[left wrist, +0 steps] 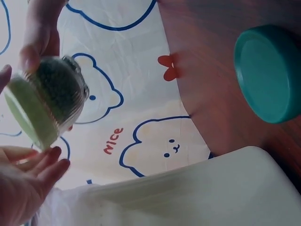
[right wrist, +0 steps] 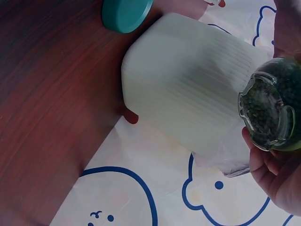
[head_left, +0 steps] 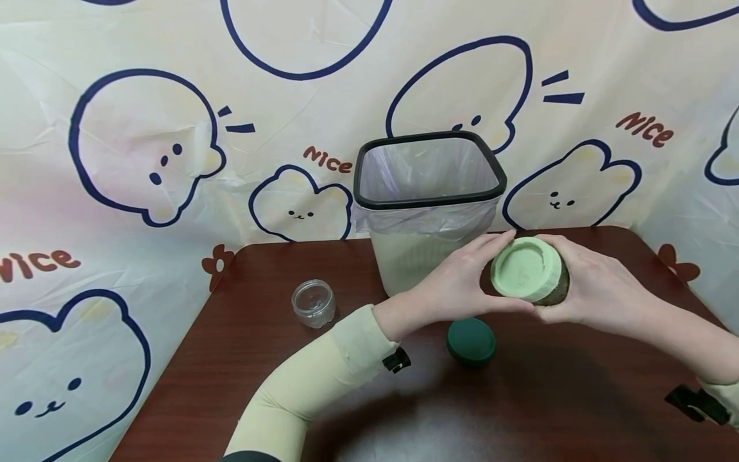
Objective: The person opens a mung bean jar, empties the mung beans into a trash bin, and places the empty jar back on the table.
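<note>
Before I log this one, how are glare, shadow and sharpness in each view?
Head: pale glare on the tabletop near the bottom edge, dark shadows beside it; left wrist: soft overall, contents of the held jar murky; right wrist: tabletop dim toward the upper left, highlights on the jar's base.

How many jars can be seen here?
2: the clear jar stands on the table, left of the bin; the green-lidded jar is held by the left hand and right hand. The bin may hide more.

The jar (head_left: 557, 292) wears a pale green lid (head_left: 522, 269), the other lid (head_left: 471, 341) is deep green, the bin (head_left: 404, 260) cream, the table (head_left: 202, 385) reddish-brown, the white backdrop (head_left: 288, 115) navy-outlined.
</note>
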